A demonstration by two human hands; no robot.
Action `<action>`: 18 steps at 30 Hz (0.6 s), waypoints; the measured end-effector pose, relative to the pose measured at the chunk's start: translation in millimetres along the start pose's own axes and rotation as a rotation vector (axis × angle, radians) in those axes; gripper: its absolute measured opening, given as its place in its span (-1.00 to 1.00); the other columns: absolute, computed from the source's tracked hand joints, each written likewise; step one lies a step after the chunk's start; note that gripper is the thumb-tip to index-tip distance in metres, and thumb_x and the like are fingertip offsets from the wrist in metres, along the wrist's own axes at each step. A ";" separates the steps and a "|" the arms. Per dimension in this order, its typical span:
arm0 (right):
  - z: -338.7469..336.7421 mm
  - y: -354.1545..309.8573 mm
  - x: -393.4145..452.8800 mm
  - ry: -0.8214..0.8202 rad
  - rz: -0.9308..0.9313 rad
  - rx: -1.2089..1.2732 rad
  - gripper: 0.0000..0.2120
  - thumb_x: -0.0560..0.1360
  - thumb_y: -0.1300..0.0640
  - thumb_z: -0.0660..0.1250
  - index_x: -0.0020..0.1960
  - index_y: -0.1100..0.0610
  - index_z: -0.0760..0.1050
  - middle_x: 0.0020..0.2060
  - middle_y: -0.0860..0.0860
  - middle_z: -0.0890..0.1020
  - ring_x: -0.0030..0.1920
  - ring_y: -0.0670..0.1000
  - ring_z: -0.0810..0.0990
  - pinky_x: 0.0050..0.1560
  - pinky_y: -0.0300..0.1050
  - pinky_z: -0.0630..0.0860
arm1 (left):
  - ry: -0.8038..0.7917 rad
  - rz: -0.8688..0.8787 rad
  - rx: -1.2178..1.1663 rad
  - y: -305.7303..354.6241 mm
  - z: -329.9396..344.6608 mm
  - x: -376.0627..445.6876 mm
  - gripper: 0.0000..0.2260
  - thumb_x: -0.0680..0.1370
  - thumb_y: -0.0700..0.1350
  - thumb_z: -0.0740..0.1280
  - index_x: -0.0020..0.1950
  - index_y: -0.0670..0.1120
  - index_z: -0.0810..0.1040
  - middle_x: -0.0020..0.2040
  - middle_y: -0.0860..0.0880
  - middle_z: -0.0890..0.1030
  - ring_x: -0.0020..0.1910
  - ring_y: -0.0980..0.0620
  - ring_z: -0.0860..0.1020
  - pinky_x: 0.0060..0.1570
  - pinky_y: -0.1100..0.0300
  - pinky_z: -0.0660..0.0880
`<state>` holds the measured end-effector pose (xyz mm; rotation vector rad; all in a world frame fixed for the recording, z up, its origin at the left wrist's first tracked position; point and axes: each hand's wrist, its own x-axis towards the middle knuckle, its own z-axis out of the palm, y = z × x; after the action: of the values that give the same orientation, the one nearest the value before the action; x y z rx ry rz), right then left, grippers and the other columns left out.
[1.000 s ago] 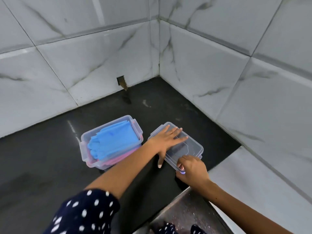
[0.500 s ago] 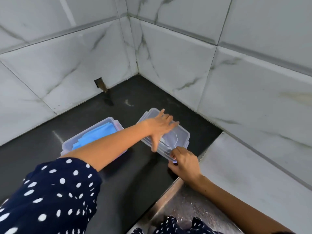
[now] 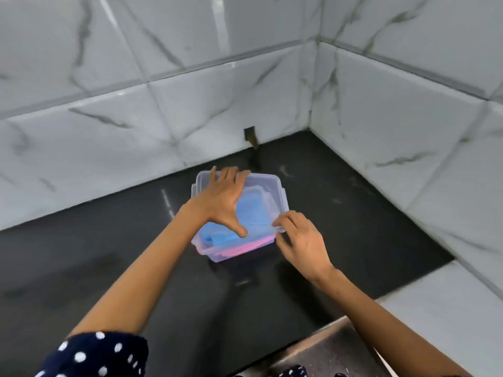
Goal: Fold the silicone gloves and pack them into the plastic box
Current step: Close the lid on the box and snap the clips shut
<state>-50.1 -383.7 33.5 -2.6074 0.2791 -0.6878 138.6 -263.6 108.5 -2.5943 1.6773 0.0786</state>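
- The left hand (image 3: 223, 200) is spread flat, fingers splayed, and pressed on top of the clear lid (image 3: 268, 198); nothing is gripped by it, and the thumb is stretched toward the near edge.
- The right hand (image 3: 300, 239) is half curled, and the near right corner of the lid is pinched by its fingertips (image 3: 279, 223).
- The lid is laid over the plastic box (image 3: 217, 254), which is set on the dark tabletop (image 3: 109, 254) near the tiled wall corner; whether the lid is fully seated cannot be told.
- The folded gloves are seen through the clear plastic inside the box: a blue glove (image 3: 251, 216) on top and a pink glove (image 3: 245, 247) beneath it.
- The gloves are judged soft, springy and light, so the lid may be pushed up by them.
- The box is judged light, stiff and rather smooth, so it could be slid on the glossy tabletop when pressed unevenly.
- A hold is best taken at the lid's rim and corners, where the side clips are, with pressure kept on the middle.
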 end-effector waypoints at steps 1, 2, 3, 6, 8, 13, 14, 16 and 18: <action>5.1 -5.4 6.0 -0.026 -0.030 0.006 -0.83 0.42 0.26 0.37 0.01 0.16 0.57 0.01 0.05 0.61 0.01 0.05 0.59 -0.04 -0.11 0.53 | -0.003 -0.064 -0.031 -8.9 6.2 -11.2 0.15 0.07 0.31 0.50 0.48 -0.10 0.04 0.37 -0.14 0.25 0.38 -0.16 0.22 0.44 -0.22 0.00; 10.2 -10.8 12.1 -0.054 -0.055 0.008 -0.82 0.43 0.28 0.37 0.02 0.16 0.58 0.04 0.06 0.61 0.03 0.06 0.59 -0.01 -0.09 0.54 | -0.003 -0.123 -0.055 -17.1 12.7 -21.7 0.15 0.08 0.32 0.50 0.48 -0.11 0.05 0.38 -0.13 0.25 0.38 -0.16 0.22 0.43 -0.23 0.02; 14.3 -15.2 16.8 -0.078 -0.075 0.006 -0.81 0.43 0.30 0.36 0.03 0.17 0.59 0.07 0.07 0.62 0.06 0.08 0.60 0.01 -0.07 0.54 | -0.001 -0.170 -0.079 -22.7 19.2 -29.6 0.15 0.08 0.32 0.51 0.48 -0.12 0.06 0.39 -0.13 0.25 0.39 -0.16 0.22 0.43 -0.24 0.04; 28.1 -28.9 31.0 -0.133 -0.135 -0.011 -0.77 0.44 0.34 0.32 0.07 0.17 0.59 0.18 0.08 0.60 0.18 0.10 0.57 0.15 -0.01 0.51 | 0.023 -0.293 -0.151 -35.7 34.8 -49.4 0.13 0.10 0.34 0.51 0.48 -0.13 0.10 0.39 -0.13 0.27 0.39 -0.15 0.23 0.41 -0.25 0.07; 33.9 -31.8 35.1 -0.143 -0.163 -0.019 -0.72 0.42 0.37 0.31 0.08 0.17 0.60 0.21 0.07 0.59 0.22 0.09 0.56 0.24 0.00 0.47 | 0.028 -0.328 -0.196 -36.7 43.1 -54.3 0.11 0.11 0.34 0.51 0.47 -0.14 0.11 0.39 -0.13 0.27 0.39 -0.14 0.23 0.40 -0.25 0.08; 46.5 -33.4 36.8 -0.105 -0.202 -0.044 -0.69 0.35 0.33 0.39 0.07 0.16 0.62 0.17 0.07 0.63 0.19 0.08 0.59 0.30 0.07 0.38 | 0.055 -0.292 -0.274 -34.3 54.2 -53.4 0.04 0.17 0.31 0.51 0.46 -0.12 0.13 0.37 -0.09 0.27 0.38 -0.10 0.22 0.43 -0.22 0.04; 48.4 -34.0 38.2 -0.099 -0.197 -0.043 -0.69 0.35 0.32 0.40 0.08 0.16 0.62 0.16 0.07 0.63 0.19 0.07 0.59 0.30 0.08 0.36 | 0.056 -0.286 -0.295 -35.4 53.9 -51.5 0.03 0.18 0.30 0.51 0.46 -0.11 0.13 0.37 -0.09 0.26 0.38 -0.10 0.21 0.43 -0.23 0.02; 51.1 -35.0 42.2 -0.109 -0.196 -0.046 -0.69 0.37 0.30 0.39 0.11 0.15 0.61 0.17 0.08 0.62 0.21 0.08 0.58 0.31 0.10 0.34 | 0.051 -0.273 -0.325 -38.5 52.5 -47.6 -0.01 0.20 0.28 0.51 0.45 -0.11 0.15 0.37 -0.09 0.26 0.39 -0.09 0.21 0.44 -0.24 0.00; 52.7 -36.9 47.4 -0.164 -0.209 -0.061 -0.68 0.43 0.25 0.35 0.17 0.14 0.58 0.22 0.09 0.59 0.27 0.10 0.53 0.35 0.09 0.30 | 0.047 -0.261 -0.336 -41.2 52.8 -45.9 -0.02 0.21 0.27 0.52 0.45 -0.11 0.16 0.39 -0.09 0.24 0.41 -0.09 0.19 0.45 -0.23 -0.03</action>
<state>20.4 -346.4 28.8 -2.7577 -0.0231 -0.5358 156.6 -201.3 59.8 -3.0589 1.4281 0.3163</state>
